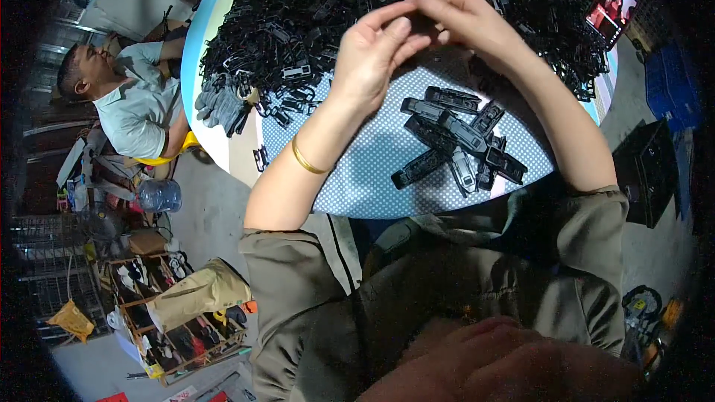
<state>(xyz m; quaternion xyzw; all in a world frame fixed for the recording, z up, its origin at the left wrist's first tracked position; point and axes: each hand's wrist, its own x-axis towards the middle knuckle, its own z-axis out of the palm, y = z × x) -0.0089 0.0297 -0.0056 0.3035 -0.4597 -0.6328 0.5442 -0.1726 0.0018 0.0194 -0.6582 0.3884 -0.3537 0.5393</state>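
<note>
My left hand (pixel 369 56) and my right hand (pixel 462 18) meet above the round table, fingertips pinched together on a small black plastic part (pixel 424 26) that is mostly hidden between them. A gold bangle circles my left wrist. Just below my hands lies a small heap of black oblong plastic pieces (pixel 458 141) on the dotted blue cloth (pixel 357 171). Behind my hands a large pile of black plastic parts (pixel 298 7) covers the far half of the table.
Grey gloves (pixel 220 100) lie at the table's left edge. A person in a light shirt (pixel 134 104) sits to the left on the floor. A water bottle (pixel 158 195), a wooden rack (pixel 171 320), a black crate (pixel 655 171) and a screen (pixel 614 7) surround the table.
</note>
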